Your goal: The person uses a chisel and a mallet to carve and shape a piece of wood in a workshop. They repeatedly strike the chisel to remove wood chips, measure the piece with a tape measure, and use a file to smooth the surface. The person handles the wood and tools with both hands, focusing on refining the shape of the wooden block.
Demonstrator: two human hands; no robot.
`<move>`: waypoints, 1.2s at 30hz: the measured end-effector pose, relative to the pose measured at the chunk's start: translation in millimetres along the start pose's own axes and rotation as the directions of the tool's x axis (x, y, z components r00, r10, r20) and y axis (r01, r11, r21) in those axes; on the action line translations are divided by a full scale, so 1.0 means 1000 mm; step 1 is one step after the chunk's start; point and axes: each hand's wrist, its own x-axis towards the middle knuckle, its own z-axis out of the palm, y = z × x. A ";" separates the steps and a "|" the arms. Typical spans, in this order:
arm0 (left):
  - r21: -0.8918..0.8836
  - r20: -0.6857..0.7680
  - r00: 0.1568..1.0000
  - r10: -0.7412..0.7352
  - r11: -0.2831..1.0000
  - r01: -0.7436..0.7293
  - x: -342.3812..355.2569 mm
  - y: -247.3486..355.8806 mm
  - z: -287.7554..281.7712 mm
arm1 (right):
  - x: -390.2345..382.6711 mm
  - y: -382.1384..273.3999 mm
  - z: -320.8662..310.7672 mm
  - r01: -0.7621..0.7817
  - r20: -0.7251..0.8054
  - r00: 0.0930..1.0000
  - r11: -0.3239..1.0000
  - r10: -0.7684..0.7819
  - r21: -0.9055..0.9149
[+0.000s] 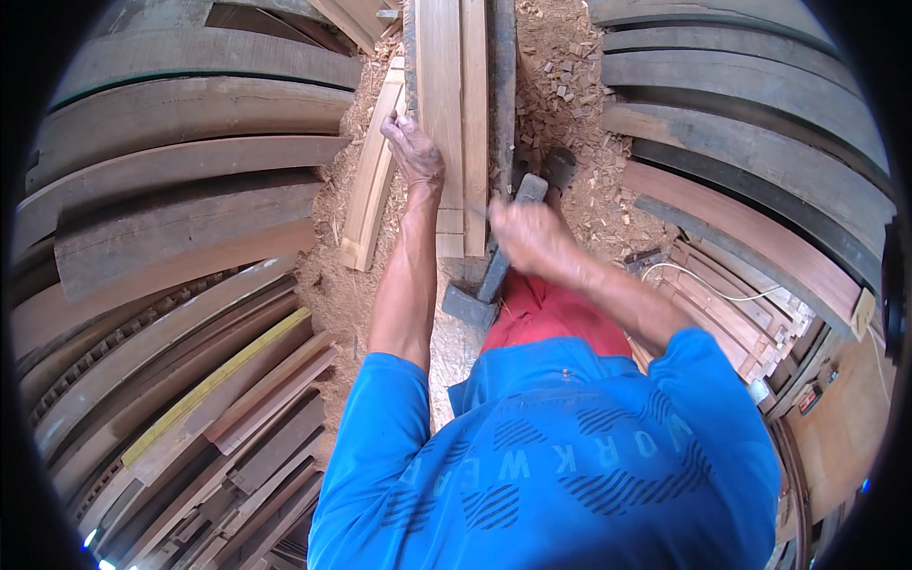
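Observation:
Long pale timber pieces [439, 104] run lengthwise in front of me, side by side, with a dark grey beam along their right. At their left edge is my left hand [416, 154], closed with its fingers curled; what it grips, if anything, is hidden. My right hand [532, 236] makes a fist near the pieces' near end. A thin grey streak shows at its left side, too blurred to name. A dark grey bar [495, 275] with a blocky end lies in line with this fist; whether the fist grips it I cannot tell.
A loose pale length of wood [366, 204] lies on the left, over wood chips and sawdust [570, 95]. Stacked planks [190, 109] rise on the left, with more planks [731, 81] on the right. A white cord [722, 296] crosses smaller stacked pieces at right.

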 end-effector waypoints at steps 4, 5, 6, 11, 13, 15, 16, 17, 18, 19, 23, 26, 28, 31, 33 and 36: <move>-0.026 0.022 0.999 -0.028 0.999 0.028 0.003 -0.011 0.000 | -0.038 -0.017 0.038 0.048 0.101 0.993 0.989 -0.062 0.137; -0.022 0.038 0.999 -0.034 0.999 0.034 0.004 -0.008 0.000 | -0.033 -0.017 0.027 0.008 0.078 0.997 0.991 -0.019 0.134; -0.018 0.050 0.998 -0.041 0.999 0.042 0.002 -0.002 -0.001 | -0.026 -0.017 0.006 -0.029 0.055 0.998 0.991 0.022 0.130; -0.109 0.018 1.000 -0.023 0.994 0.025 0.002 0.000 0.000 | 0.034 0.026 -0.008 -0.035 -0.254 0.966 0.999 0.042 0.033; -0.222 -0.016 1.000 -0.004 0.975 0.000 0.005 -0.024 -0.010 | 0.022 0.004 -0.004 -0.078 -0.196 0.978 0.997 0.074 -0.011; -0.102 -0.056 0.988 0.142 0.984 -0.147 0.000 -0.090 -0.038 | -0.013 -0.017 0.010 0.001 -0.049 0.999 1.000 -0.002 -0.022; -0.114 -0.049 0.995 0.089 0.989 -0.094 -0.015 -0.081 -0.045 | -0.030 -0.017 0.031 0.029 0.020 0.999 0.999 -0.030 0.024; -0.125 -0.045 0.998 0.035 0.991 -0.040 -0.030 -0.070 -0.057 | -0.049 -0.019 0.051 0.099 0.000 0.995 0.995 -0.099 0.027; -0.135 -0.021 0.994 -0.108 0.985 0.104 -0.045 -0.034 -0.066 | -0.064 -0.018 0.073 0.104 0.095 0.990 0.994 -0.106 0.025; -0.032 0.077 0.982 -0.173 0.984 0.176 -0.061 -0.008 -0.080 | -0.078 -0.014 0.079 0.115 0.163 0.977 0.984 -0.136 0.133; 0.533 0.229 0.973 0.018 0.834 -0.141 -0.141 -0.002 -0.082 | -0.102 -0.001 0.058 -0.330 0.365 0.901 0.915 0.233 0.231; 0.682 0.295 0.955 0.020 0.696 -0.225 -0.155 0.011 -0.067 | -0.118 0.024 0.028 -0.412 0.210 0.907 0.874 0.366 0.255; 0.644 0.339 0.935 -0.099 0.750 -0.154 -0.148 0.035 -0.067 | -0.121 0.048 0.020 -0.469 0.147 0.883 0.846 0.446 0.253; 0.616 0.368 0.925 -0.090 0.769 -0.170 -0.138 0.040 -0.076 | -0.133 0.069 0.013 -0.407 -0.040 0.898 0.863 0.438 0.299; 0.417 0.442 0.897 0.033 0.877 -0.238 -0.120 0.013 -0.090 | -0.135 0.073 0.010 -0.377 -0.136 0.887 0.864 0.440 0.334; 0.026 0.558 0.829 0.030 0.998 -0.054 -0.110 -0.013 -0.100 | -0.138 0.068 0.011 -0.392 -0.125 0.877 0.841 0.464 0.372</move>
